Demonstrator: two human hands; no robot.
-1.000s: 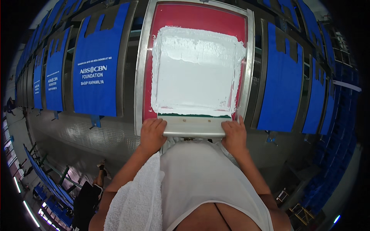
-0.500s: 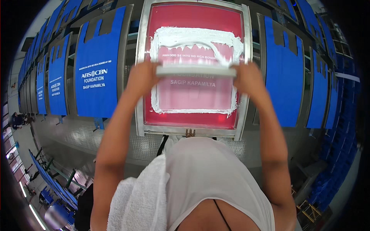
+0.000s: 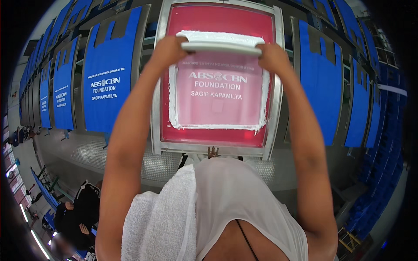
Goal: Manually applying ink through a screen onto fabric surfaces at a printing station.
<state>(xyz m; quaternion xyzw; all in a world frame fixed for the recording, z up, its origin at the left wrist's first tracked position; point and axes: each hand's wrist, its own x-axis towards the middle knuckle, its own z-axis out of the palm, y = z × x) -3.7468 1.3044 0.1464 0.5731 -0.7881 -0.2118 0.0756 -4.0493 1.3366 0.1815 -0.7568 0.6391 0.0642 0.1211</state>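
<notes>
Both my arms stretch forward over a screen-printing frame (image 3: pixel 157 130) with a silver metal border and a red and pink mesh. My left hand (image 3: pixel 170 50) and my right hand (image 3: pixel 274 57) are closed around the two ends of a pale squeegee (image 3: pixel 222 48). It lies across the far part of the mesh. White ink (image 3: pixel 217 36) shows beyond the squeegee and forms a thick rim around the pink stencil area (image 3: pixel 217 111). Pale lettering and a round emblem show through the mesh on the near side of the squeegee. The squeegee's lower edge is hidden.
Blue printed fabric bag panels (image 3: pixel 106 78) lie on boards to the left, and an unprinted blue panel (image 3: pixel 320 82) lies at right. A brass-coloured clamp (image 3: pixel 213 152) sits at the frame's near edge. A white towel (image 3: pixel 163 213) hangs over my left side. Another person (image 3: pixel 80 217) is at lower left.
My hands have pushed the squeegee away from me, from mid-mesh to the far part. The ink smear there is now gathered beyond it. A person has come into view at lower left.
</notes>
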